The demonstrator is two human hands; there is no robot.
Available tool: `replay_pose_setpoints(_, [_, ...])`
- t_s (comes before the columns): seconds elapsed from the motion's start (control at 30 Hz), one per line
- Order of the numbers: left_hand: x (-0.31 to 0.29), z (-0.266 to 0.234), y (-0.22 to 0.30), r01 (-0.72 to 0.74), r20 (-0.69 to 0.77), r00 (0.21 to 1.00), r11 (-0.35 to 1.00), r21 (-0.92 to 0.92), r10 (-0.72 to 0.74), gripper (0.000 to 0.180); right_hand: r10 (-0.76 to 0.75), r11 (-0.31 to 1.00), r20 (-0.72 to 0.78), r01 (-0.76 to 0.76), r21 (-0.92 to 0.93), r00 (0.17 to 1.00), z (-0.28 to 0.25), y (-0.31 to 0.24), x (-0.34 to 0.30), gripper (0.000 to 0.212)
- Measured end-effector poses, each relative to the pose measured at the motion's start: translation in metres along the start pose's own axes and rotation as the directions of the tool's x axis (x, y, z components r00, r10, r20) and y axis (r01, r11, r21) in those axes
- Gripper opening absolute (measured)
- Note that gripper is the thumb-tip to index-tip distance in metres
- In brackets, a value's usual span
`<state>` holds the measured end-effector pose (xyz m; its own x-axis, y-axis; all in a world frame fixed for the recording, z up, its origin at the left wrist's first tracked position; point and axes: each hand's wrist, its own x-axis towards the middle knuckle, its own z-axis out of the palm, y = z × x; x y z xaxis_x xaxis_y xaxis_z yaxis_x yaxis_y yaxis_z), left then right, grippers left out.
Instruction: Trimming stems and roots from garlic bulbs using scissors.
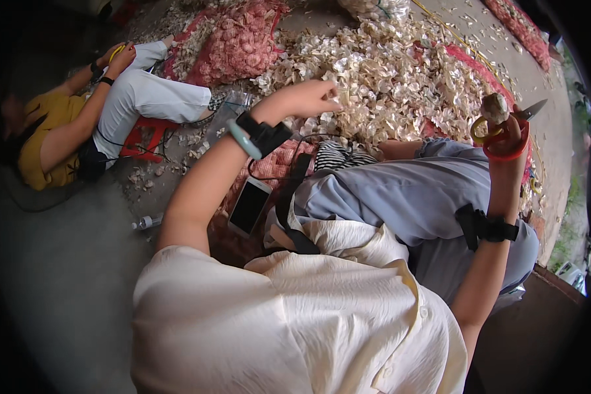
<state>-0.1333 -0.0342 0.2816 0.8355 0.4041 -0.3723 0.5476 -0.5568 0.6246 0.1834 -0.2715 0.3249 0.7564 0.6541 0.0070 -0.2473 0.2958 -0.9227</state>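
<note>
My left hand (308, 98) hovers over the near left part of a large heap of dry, papery garlic skins (368, 72). Its fingers are loosely curled with a gap at the tips, and I see nothing between them. Off to the right, my right hand (507, 148) is closed round scissors with red and yellow handles (502, 154); the metal blade points up and to the right. A whitish garlic bulb (495, 108) shows at the fingertips of that same hand, beside the blade. Part of the grip is hidden from me.
A red net sack full of garlic (236, 49) lies at the far left of the heap. By my left side is a white phone (249, 207) with a dark screen. At left, another person (52, 128) sits holding yellow-handled scissors. A bottle (146, 222) lies on the floor.
</note>
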Motion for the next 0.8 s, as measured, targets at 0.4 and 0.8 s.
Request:
replay_pose_setpoints(0.4, [-0.177, 0.134, -0.112, 0.61, -0.317, 0.754, 0.792, 0.015, -0.575, 0.082, -0.011, 0.992, 0.057, 0.019, -0.129, 0.998, -0.02, 0.006, 0.004, 0.041])
replay_pose_setpoints(0.8, [-0.185, 0.131, -0.06, 0.636, -0.221, 0.745, 0.77, -0.051, -0.63, 0.094, 0.027, 0.999, 0.047, -0.026, -0.023, 0.999, -0.018, -0.001, -0.007, 0.035])
